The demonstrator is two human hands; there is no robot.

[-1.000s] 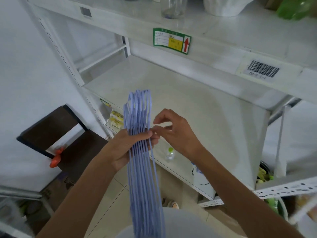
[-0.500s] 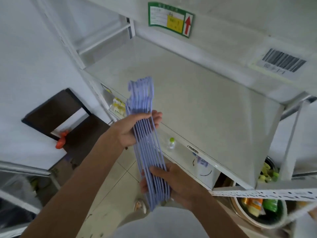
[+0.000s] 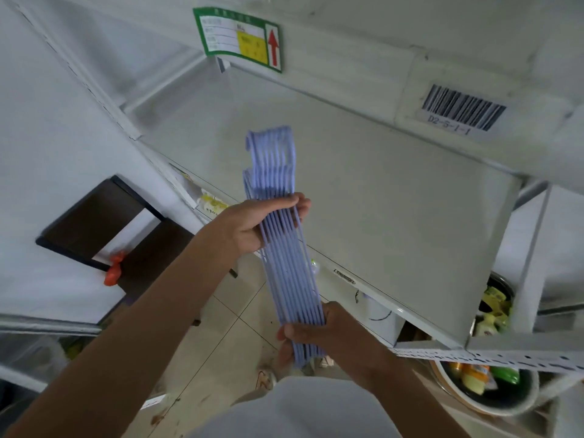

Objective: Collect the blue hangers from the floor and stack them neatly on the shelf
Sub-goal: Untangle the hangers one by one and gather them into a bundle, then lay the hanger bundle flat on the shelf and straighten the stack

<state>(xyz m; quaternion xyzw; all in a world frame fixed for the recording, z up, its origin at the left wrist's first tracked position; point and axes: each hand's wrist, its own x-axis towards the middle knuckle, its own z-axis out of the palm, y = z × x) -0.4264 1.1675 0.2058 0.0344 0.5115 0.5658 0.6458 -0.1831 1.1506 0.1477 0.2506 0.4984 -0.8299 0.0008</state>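
Observation:
A tight bundle of several blue hangers (image 3: pixel 286 263) stands on edge in front of me, hooks pointing up and away. My left hand (image 3: pixel 256 224) is wrapped around the bundle just below the hooks. My right hand (image 3: pixel 319 335) grips its lower end. The hooks reach over the front edge of the white shelf (image 3: pixel 395 200), which lies bare beyond the bundle. The rest of the bundle hangs in front of the shelf, above the floor.
The shelf above carries a green and yellow label (image 3: pixel 240 37) and a barcode sticker (image 3: pixel 463 109). A dark stool (image 3: pixel 104 222) stands at the left. A bowl of packets (image 3: pixel 483 387) sits low at the right. Tiled floor (image 3: pixel 221 343) lies below.
My right hand left the top of the bundle and took hold of its lower end. The view has tilted down and closer to the shelf.

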